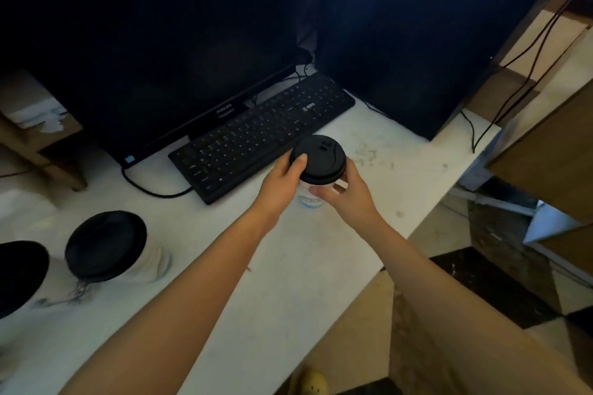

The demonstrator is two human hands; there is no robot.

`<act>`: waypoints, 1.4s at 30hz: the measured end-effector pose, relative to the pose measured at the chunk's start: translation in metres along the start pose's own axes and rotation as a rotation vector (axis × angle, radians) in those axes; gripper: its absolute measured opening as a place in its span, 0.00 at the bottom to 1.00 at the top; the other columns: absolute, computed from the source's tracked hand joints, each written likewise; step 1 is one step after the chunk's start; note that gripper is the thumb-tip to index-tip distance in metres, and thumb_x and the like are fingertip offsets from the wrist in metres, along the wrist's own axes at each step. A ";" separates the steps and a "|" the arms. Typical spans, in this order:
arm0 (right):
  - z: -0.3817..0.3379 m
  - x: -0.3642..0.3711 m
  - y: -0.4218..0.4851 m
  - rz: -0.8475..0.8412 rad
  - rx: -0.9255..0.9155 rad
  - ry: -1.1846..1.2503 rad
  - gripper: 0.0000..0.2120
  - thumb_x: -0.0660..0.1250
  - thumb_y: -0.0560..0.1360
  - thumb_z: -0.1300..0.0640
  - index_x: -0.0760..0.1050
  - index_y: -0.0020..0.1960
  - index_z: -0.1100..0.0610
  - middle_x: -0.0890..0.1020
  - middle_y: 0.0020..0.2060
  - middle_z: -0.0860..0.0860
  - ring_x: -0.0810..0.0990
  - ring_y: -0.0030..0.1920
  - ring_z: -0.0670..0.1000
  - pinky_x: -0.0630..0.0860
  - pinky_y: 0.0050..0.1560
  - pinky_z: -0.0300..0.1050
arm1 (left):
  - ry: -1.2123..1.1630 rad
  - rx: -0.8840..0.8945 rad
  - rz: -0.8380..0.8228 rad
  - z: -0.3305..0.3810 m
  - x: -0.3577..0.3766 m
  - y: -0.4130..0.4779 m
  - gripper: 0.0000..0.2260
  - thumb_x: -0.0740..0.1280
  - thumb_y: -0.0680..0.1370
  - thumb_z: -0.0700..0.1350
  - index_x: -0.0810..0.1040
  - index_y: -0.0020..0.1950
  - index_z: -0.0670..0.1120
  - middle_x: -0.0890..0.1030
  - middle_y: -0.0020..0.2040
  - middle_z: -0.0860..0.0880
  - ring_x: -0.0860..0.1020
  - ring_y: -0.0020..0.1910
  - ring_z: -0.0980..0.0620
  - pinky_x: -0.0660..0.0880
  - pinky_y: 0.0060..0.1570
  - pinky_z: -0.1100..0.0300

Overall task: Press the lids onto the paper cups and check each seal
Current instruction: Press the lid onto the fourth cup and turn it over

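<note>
While upright, lidded paper cup (308,199) between left hand (282,183) and right hand (351,194), each grip close round it.

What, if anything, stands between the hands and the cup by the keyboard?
Nothing visible. Both hands are on it: the left hand grips the lid at its edge, thumb on top, and the right hand holds the cup just under the lid. The keyboard lies behind the cup, not between.

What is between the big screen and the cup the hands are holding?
The black keyboard lies between them, flat on the white table; the head view shows it.
</note>
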State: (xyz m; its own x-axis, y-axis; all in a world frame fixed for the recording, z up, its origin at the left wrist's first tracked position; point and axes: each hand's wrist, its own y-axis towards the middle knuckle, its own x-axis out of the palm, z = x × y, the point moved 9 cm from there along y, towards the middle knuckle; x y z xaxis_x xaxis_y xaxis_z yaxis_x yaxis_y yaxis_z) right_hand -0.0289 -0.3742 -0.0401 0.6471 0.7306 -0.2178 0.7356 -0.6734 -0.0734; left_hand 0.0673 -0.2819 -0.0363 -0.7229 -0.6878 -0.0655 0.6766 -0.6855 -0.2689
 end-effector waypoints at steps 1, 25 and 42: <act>0.000 0.006 -0.009 0.000 -0.005 0.010 0.33 0.75 0.69 0.62 0.64 0.69 0.51 0.74 0.60 0.45 0.73 0.59 0.42 0.73 0.59 0.35 | -0.005 -0.008 0.010 -0.004 -0.006 -0.010 0.17 0.59 0.80 0.53 0.70 0.68 0.56 0.75 0.61 0.57 0.72 0.63 0.56 0.69 0.67 0.53; -0.024 0.040 -0.053 0.162 0.081 -0.026 0.12 0.56 0.81 0.57 0.77 0.56 0.56 0.80 0.49 0.50 0.77 0.49 0.48 0.74 0.51 0.42 | 0.233 0.119 0.335 0.001 -0.031 -0.078 0.13 0.54 0.82 0.45 0.73 0.62 0.45 0.75 0.52 0.52 0.73 0.50 0.54 0.71 0.49 0.62; -0.023 0.053 -0.108 0.207 0.095 0.010 0.08 0.58 0.81 0.54 0.64 0.57 0.56 0.72 0.53 0.51 0.74 0.55 0.51 0.69 0.48 0.34 | 0.816 0.305 0.105 0.051 -0.052 -0.030 0.20 0.55 0.80 0.55 0.78 0.54 0.41 0.81 0.47 0.45 0.78 0.49 0.45 0.74 0.47 0.51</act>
State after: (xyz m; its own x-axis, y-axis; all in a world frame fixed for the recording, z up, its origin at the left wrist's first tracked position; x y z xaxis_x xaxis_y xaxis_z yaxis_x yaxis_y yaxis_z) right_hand -0.0691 -0.2599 -0.0217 0.7848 0.5763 -0.2278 0.5649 -0.8165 -0.1193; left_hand 0.0918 -0.2372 0.0248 -0.4509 -0.4451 -0.7737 0.6687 -0.7425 0.0375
